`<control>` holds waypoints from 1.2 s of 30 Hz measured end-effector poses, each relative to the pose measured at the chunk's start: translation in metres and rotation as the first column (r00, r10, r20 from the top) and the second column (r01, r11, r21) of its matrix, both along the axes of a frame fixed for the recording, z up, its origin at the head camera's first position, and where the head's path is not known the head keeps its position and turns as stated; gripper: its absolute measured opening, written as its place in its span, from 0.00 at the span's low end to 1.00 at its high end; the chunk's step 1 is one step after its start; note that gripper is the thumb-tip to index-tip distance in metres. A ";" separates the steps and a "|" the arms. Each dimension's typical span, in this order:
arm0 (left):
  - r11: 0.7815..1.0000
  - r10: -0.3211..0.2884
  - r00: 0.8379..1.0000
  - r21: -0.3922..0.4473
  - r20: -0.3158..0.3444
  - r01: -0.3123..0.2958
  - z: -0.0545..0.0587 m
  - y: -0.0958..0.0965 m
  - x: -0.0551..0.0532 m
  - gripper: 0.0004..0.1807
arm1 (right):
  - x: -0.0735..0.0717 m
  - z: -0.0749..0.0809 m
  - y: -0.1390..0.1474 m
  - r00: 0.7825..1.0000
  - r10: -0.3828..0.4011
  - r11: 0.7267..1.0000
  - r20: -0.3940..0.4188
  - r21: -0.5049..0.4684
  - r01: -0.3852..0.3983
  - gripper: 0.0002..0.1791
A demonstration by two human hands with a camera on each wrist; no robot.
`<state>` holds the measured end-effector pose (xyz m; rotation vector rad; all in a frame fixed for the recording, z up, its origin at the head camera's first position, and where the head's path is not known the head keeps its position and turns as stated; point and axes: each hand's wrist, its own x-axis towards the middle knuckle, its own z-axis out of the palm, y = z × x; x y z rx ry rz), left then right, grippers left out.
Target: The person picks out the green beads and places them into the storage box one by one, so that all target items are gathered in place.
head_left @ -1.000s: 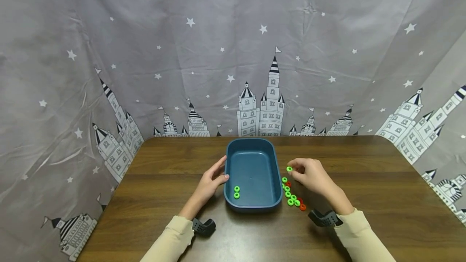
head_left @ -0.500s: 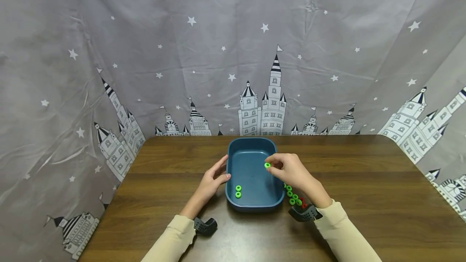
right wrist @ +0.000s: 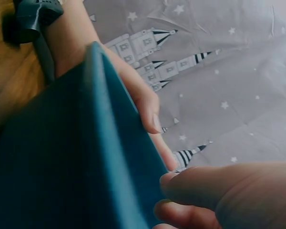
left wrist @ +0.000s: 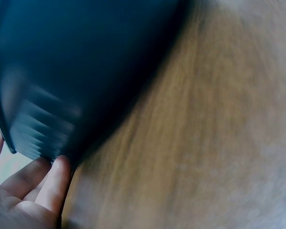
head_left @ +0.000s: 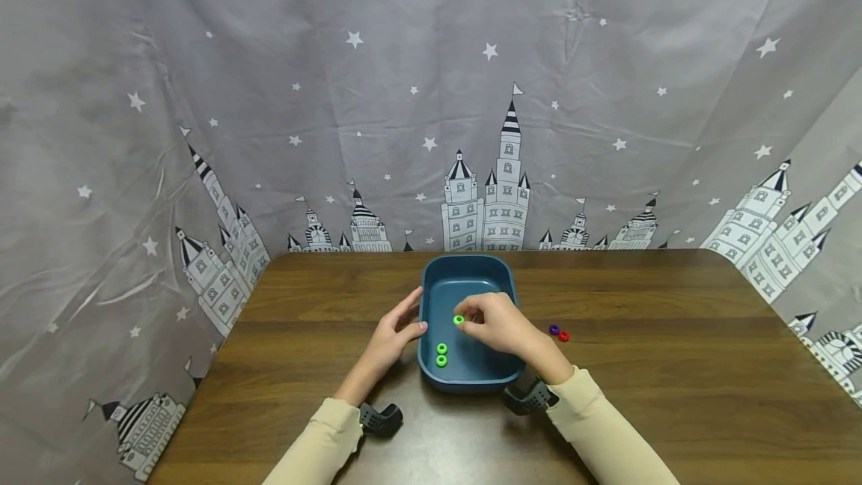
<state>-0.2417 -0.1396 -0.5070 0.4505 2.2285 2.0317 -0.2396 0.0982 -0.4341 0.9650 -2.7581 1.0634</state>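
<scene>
A dark blue rectangular bin (head_left: 471, 382) stands on the table in the head view. My left hand (head_left: 389, 337) rests against its left side, fingers fairly straight; the left wrist view shows fingertips (left wrist: 61, 162) touching the outer wall. My right hand (head_left: 497, 322) is over the inside of the bin and pinches a small green ring (head_left: 459, 319) between thumb and fingers. Two more green rings lie on the bin floor, one green ring (head_left: 441, 349) just behind the other green ring (head_left: 441, 361). In the right wrist view the held ring is hidden.
On the table right of the bin lie a purple ring (head_left: 554, 329) and a red ring (head_left: 563, 336). My right forearm and hand cover the spot where several green rings lay. A grey curtain (head_left: 404, 96) with castles and stars hangs behind the wooden table (head_left: 673, 365).
My right hand has carried the green ring leftward from beside the bin, over its right rim, to above the bin floor. The purple ring has come into view. My left hand has stayed put.
</scene>
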 end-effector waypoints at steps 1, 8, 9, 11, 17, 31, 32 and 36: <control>1.000 -0.002 1.000 0.000 0.000 0.002 0.000 0.000 0.000 0.37 | 0.000 -0.001 -0.002 1.000 0.002 1.000 0.010 0.004 -0.002 0.09; 1.000 -0.007 1.000 -0.001 -0.012 0.007 0.000 -0.001 0.000 0.37 | 0.000 -0.008 -0.009 0.999 0.033 0.999 0.041 0.024 -0.034 0.11; 1.000 -0.007 1.000 -0.001 -0.011 0.007 0.000 -0.001 0.000 0.37 | 0.000 -0.008 -0.010 0.998 0.034 0.999 0.047 0.024 -0.035 0.11; 1.000 -0.006 1.000 -0.002 -0.003 0.006 0.000 -0.001 0.000 0.37 | 0.001 -0.009 -0.012 0.998 0.035 0.999 0.057 0.025 -0.037 0.11; 1.000 -0.011 1.000 -0.002 -0.008 0.011 0.000 -0.001 0.000 0.37 | 0.000 -0.016 -0.014 0.997 0.045 0.998 0.059 0.040 -0.048 0.10; 1.000 -0.012 1.000 -0.007 -0.005 0.012 0.000 0.000 0.000 0.37 | 0.000 -0.026 -0.017 0.992 0.056 0.990 0.115 0.124 -0.070 0.08; 1.000 -0.014 1.000 -0.004 -0.004 0.014 0.000 0.000 0.000 0.37 | 0.000 -0.026 -0.017 0.991 0.057 0.989 0.117 0.126 -0.072 0.08; 1.000 -0.014 1.000 0.007 -0.004 0.014 0.000 0.000 -0.001 0.37 | 0.000 -0.026 -0.018 0.990 0.067 0.986 0.127 0.143 -0.085 0.06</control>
